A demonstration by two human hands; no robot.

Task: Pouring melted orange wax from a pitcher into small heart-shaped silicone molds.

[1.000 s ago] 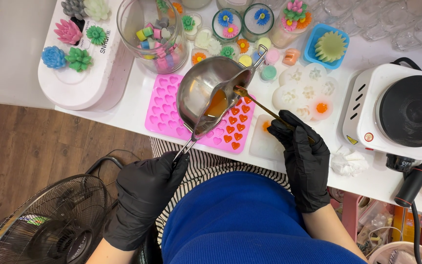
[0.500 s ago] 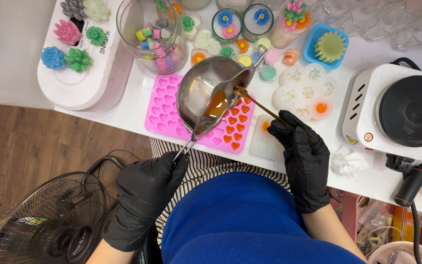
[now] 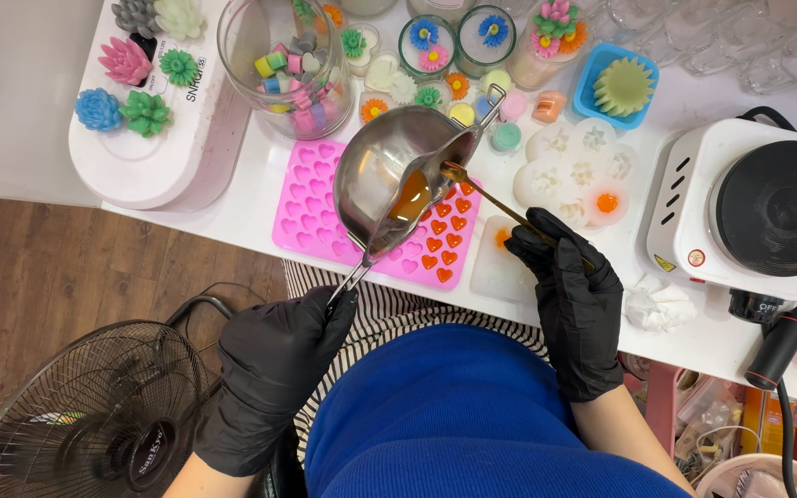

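My left hand (image 3: 274, 364), in a black glove, grips the thin handle of a small steel pouring pot (image 3: 389, 166) that is tilted over a pink heart-shaped silicone mould (image 3: 311, 207). Orange liquid wax pools in the pot's lower side. Several heart cavities at the mould's right end hold orange wax. My right hand (image 3: 572, 286), also gloved black, holds a slim gold spoon (image 3: 486, 192) whose tip rests at the pot's rim.
A white flower mould (image 3: 569, 171) with one orange-filled cavity lies right of the pot. A white hot plate (image 3: 754, 207) stands at the right. A glass jar (image 3: 283, 65) of coloured wax pieces, flower candles and a white tray (image 3: 140, 157) sit behind. A black fan (image 3: 66, 424) stands on the floor.
The pot, the spoon and both hands stay almost where they were; the pot's tilt over the pink mould looks unchanged.
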